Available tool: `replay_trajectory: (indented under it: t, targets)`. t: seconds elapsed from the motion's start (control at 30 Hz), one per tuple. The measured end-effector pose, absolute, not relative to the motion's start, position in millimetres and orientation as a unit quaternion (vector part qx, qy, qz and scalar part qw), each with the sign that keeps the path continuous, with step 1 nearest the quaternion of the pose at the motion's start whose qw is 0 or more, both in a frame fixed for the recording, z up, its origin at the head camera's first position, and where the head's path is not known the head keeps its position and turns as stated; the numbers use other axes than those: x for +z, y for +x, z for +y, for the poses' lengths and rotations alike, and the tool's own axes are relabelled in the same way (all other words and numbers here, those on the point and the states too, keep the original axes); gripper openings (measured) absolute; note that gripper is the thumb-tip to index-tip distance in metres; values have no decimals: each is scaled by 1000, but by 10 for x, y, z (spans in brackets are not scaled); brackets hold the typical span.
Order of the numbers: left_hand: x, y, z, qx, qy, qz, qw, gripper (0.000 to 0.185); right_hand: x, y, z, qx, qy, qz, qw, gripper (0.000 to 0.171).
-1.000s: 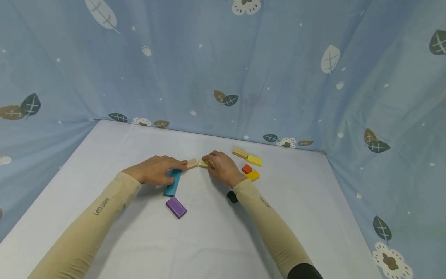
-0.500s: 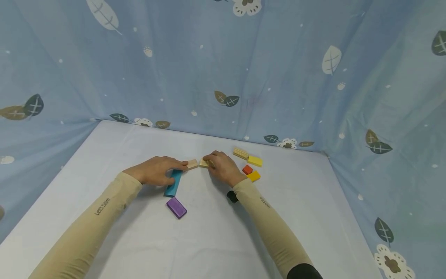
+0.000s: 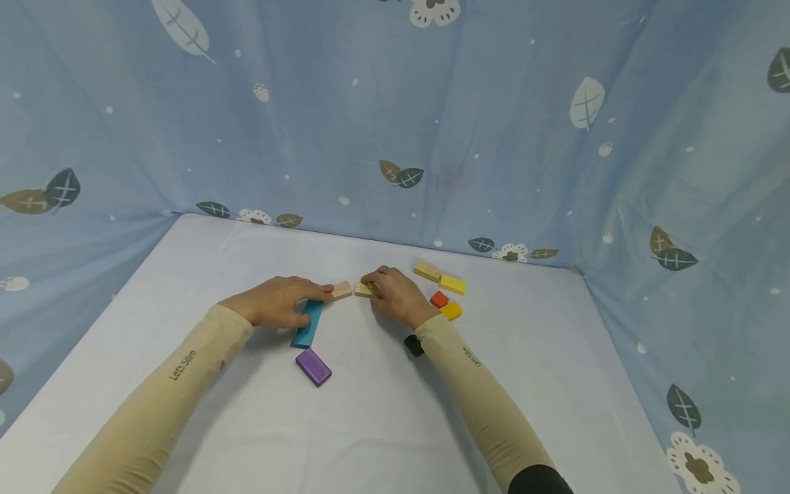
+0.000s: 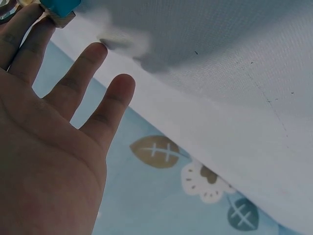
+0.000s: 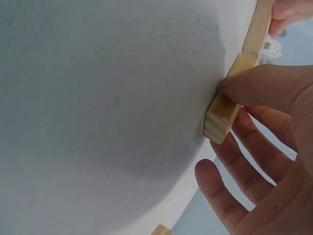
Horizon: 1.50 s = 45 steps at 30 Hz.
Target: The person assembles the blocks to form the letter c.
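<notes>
Clock bearings read from the straw-coloured block (image 3: pixel 363 291), head view. Item: straw-coloured block, lying on the white surface (image 3: pixel 370 425), pinched by the right hand (image 3: pixel 400 296), thumb on top and fingers along the far side; that hand covers part of it from above. At 9 o'clock, end to end and just beside: tan wood block (image 3: pixel 342 291), its outer end under the fingertips of the left hand (image 3: pixel 278 302), whose fingers are extended and spread, clasping nothing. At 8 o'clock: blue block (image 3: pixel 306 328), long, its far end hidden by the left hand, thumb resting against it. At 7 o'clock: purple block (image 3: pixel 313 367), lying flat near the blue one's near end. Between 2 and 3 o'clock: ribbed wood block (image 3: pixel 426 270). At 3 o'clock: bright yellow block (image 3: pixel 453 284), corner to corner with the ribbed piece; red block (image 3: pixel 439 299); amber block (image 3: pixel 452 311), close beside the right sleeve (image 3: pixel 481 391). Between 4 and 5 o'clock: black object (image 3: pixel 413 345), partly behind that sleeve, identity unclear. At 12 o'clock, beyond the surface: blue cloth (image 3: pixel 308 103), printed with leaves and flowers.
</notes>
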<state>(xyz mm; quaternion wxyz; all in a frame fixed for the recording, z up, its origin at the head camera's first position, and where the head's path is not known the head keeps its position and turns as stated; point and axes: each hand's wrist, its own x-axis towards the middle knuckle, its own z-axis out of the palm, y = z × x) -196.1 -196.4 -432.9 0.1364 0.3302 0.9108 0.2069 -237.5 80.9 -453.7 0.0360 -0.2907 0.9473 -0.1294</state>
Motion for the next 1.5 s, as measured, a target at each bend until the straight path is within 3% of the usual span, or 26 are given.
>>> replay_trajectory:
  t: [0.63, 1.17, 1.5]
  targets:
    - [-4302, -1963, -1923, 202, 324, 913, 144, 55, -4450, -2353, 880, -155, -287, 945, 28, 46]
    - [-4302, -1957, -1936, 196, 319, 915, 148, 54, -3991, -2276, 1329, -235, -394, 875, -154, 38]
    - [-4332, -1942, -1946, 192, 318, 917, 142, 55, -3932, -2086, 1641, -286, -394, 856, -174, 42]
